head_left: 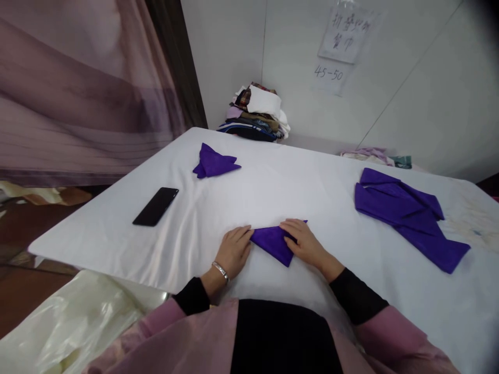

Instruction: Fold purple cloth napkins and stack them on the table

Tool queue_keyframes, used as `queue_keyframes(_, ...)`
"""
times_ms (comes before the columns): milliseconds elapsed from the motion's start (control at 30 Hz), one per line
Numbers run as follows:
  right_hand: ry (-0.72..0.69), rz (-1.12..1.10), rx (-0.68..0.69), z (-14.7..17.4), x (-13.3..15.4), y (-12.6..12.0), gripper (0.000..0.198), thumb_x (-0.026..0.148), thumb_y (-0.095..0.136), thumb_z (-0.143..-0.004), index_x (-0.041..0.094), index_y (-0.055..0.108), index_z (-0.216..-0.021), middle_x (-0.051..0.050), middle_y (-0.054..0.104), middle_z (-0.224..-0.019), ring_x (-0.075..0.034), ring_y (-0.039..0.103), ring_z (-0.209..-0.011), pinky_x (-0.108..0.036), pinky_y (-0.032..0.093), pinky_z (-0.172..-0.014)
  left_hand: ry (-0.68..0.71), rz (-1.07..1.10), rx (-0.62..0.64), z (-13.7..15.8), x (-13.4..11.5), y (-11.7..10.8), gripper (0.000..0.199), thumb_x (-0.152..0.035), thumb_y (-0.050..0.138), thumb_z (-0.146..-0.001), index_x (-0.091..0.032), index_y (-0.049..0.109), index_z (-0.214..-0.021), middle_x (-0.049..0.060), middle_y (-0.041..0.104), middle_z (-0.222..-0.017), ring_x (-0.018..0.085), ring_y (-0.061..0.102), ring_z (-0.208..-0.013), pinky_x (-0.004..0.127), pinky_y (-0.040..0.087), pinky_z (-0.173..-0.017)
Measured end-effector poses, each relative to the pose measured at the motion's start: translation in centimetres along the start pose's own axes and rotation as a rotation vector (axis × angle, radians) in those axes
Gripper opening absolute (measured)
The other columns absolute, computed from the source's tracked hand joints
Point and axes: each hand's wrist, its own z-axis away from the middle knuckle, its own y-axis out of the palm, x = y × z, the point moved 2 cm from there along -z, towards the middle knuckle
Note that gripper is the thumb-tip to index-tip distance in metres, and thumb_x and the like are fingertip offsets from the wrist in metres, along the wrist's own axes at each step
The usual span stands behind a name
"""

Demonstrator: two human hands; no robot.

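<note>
Lying on the bench point(280, 182), the folded purple napkin point(272, 242) has the left hand point(234, 251) at one corner, grip unclear, and the right hand point(307, 245) across it, thumb apart from fingers; uneven pressure could shift its folds.

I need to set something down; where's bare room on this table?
Bare: between the far purple cloth and the purple heap; between the phone and left hand. Crowded: front middle, where that and the right hand touch the purple triangle.
</note>
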Motion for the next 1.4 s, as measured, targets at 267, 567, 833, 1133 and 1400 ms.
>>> queue_keyframes(267, 0.011, 0.071, -0.011, 1.4, 0.1, 1.6, 0.035, 0.024, 0.047, -0.085, 0.020, 0.056, -0.119, -0.010, 0.055, -0.125, -0.025, 0.042, -0.123, -0.055, 0.027, -0.104, -0.198, 0.169, -0.025, -0.8, 3.1, -0.2, 0.026, -0.030, 0.052, -0.084, -0.017, 0.059, -0.105, 0.005, 0.067, -0.088, 0.019, 0.058, -0.083, 0.036, 0.048, -0.078)
queue_keyframes(567, -0.070, 0.124, 0.059, 1.5, 3.6, 3.3, 0.045, 0.034, 0.046, -0.087, 0.016, 0.047, -0.129, -0.013, 0.041, -0.139, -0.027, 0.027, -0.132, -0.055, 0.024, -0.105, -0.301, 0.254, 0.023, -1.6, 3.3, -0.2, 0.018, -0.026, 0.051, -0.081, -0.020, 0.062, -0.094, 0.001, 0.065, -0.081, 0.016, 0.057, -0.077, 0.032, 0.047, -0.074)
queue_keyframes(833, -0.050, 0.138, 0.098, 1.8, 3.8, 4.0, 0.048, 0.034, 0.044, -0.089, 0.015, 0.043, -0.132, -0.014, 0.033, -0.143, -0.027, 0.021, -0.135, -0.055, 0.025, -0.105, -0.746, 0.860, 0.079, 0.7, 0.2, -0.4, 0.044, -0.030, 0.055, -0.079, -0.020, 0.041, -0.119, 0.000, 0.066, -0.082, 0.010, 0.060, -0.054, 0.021, 0.043, -0.046)
queue_keyframes(1133, -0.069, 0.114, 0.085, 2.1, 3.7, 4.3, 0.046, 0.033, 0.045, -0.088, 0.016, 0.042, -0.132, -0.014, 0.033, -0.143, -0.027, 0.021, -0.135, -0.055, 0.024, -0.105, -0.942, 1.174, -0.023, -0.5, -0.4, 0.8, 0.054, -0.026, 0.063, -0.075, -0.015, 0.037, -0.122, 0.005, 0.063, -0.089, 0.012, 0.065, -0.063, 0.018, 0.044, -0.042)
queue_keyframes(1400, -0.058, 0.130, 0.114, 2.0, 3.8, 4.4, 0.045, 0.033, 0.046, -0.088, 0.015, 0.046, -0.129, -0.015, 0.034, -0.143, -0.028, 0.022, -0.135, -0.054, 0.023, -0.105, -0.892, 0.978, 0.010, -2.2, 0.0, 0.9, 0.032, -0.026, 0.061, -0.076, -0.014, 0.051, -0.103, -0.005, 0.059, -0.057, 0.009, 0.056, -0.042, 0.018, 0.038, -0.034)
